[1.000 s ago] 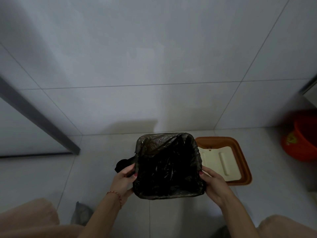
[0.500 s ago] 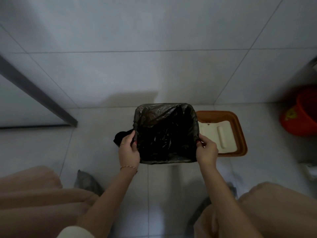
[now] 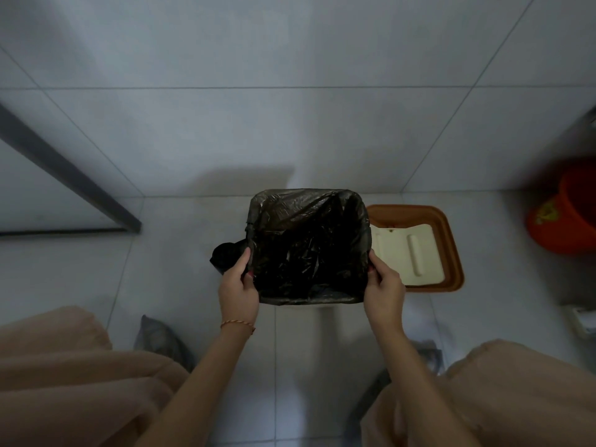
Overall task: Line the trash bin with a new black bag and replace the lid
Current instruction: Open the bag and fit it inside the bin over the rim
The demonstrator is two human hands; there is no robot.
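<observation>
A square trash bin stands on the tiled floor against the wall, its rim (image 3: 309,300) wrapped in a black bag (image 3: 306,246) that hangs crumpled inside. My left hand (image 3: 238,287) grips the bag-covered left rim, thumb inside the opening. My right hand (image 3: 383,288) grips the right rim the same way. A bunched tail of the black bag (image 3: 225,256) sticks out beyond my left hand. The lid (image 3: 419,250), brown-framed with a cream flap, lies flat on the floor to the right of the bin.
An orange bucket (image 3: 567,214) stands at the far right by the wall. A dark bag (image 3: 161,340) lies on the floor near my left knee. A grey door frame (image 3: 64,175) runs diagonally on the left. My knees fill both lower corners.
The view has tilted down slightly and the bin sits higher in frame than a second ago. Both hands have slid up from the bin's lower sides to grip its rim.
</observation>
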